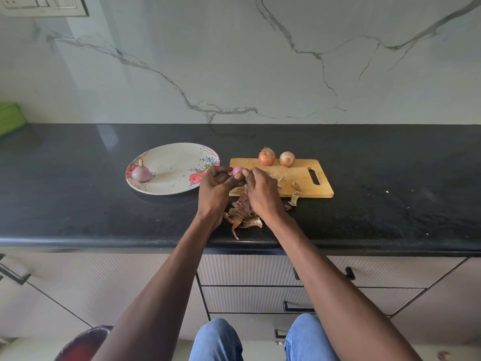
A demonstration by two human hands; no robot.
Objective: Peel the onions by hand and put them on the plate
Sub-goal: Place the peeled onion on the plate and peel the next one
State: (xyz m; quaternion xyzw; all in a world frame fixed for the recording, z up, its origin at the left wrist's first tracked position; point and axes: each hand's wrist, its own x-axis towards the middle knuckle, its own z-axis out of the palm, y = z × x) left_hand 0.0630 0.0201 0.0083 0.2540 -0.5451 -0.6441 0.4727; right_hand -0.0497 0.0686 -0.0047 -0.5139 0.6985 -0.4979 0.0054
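While one peeled onion (141, 173) sits on the plate (171, 187) at middle left, the left hand (216, 187) grips a pink onion (237, 170) and the right hand (260, 190) pinches its skin. It is slippery and could drop onto the bench (78, 204). Two unpeeled onions (267, 157) wait on the board (307, 187).

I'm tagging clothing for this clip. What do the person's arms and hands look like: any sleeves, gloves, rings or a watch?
Both arms are bare along all that shows, with no sleeve edge in view. The left hand and right hand wear no gloves, and no ring, watch or bracelet shows on the fingers or wrists. The only clothing in view is blue denim jeans over the knees, at the bottom of the frame.
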